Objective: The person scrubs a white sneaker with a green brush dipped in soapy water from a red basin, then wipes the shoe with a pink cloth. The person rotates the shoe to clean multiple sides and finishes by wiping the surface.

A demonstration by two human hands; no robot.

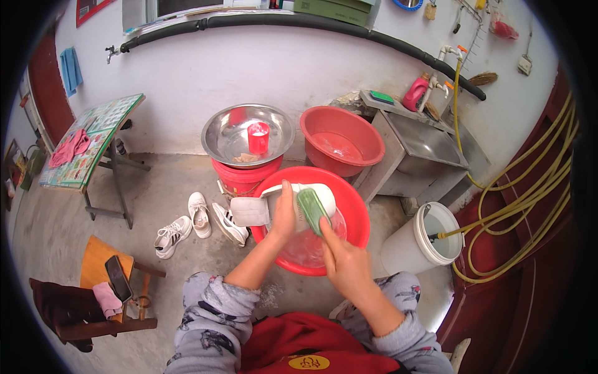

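My left hand (284, 212) grips a white shoe (322, 194), whose wide pale tongue (249, 211) sticks out to the left. A green scrubbing brush (312, 210) is in my right hand (345, 262), laid against the shoe's side; its bristles are hidden. Both hands are over a red plastic basin (357, 219) with cloudy water (303, 250) in it. Left of the basin, several white sneakers (200, 215) lie on the concrete floor, some with dark stripes.
Behind stand a steel bowl (219, 135) with a red mug (258, 138), on a red bucket (240, 180), and another red basin (343, 135). At right are a steel sink (425, 135), a white bucket (406, 248) and a yellow hose (495, 219). A wooden chair (96, 262) holds a phone (118, 278).
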